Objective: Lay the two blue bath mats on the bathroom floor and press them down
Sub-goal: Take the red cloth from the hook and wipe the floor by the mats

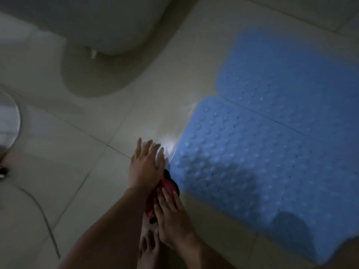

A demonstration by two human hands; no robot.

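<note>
Two blue bath mats with raised bumps lie flat on the pale tiled floor at the right. The nearer mat (242, 171) and the farther mat (291, 84) sit side by side, their long edges meeting. My left hand (145, 166) is spread palm-down on the tile, just left of the nearer mat's corner and holding nothing. My right hand (171, 214) hovers with fingers apart over a red and black object (169, 186), close to the mat's near-left edge. The picture is dim and blurred.
A white toilet base (101, 55) stands at the upper left, casting a broad shadow. A round pale object (7, 121) shows at the left edge, and a thin cable (38, 206) runs across the tiles. My bare foot (148, 247) is below my hands.
</note>
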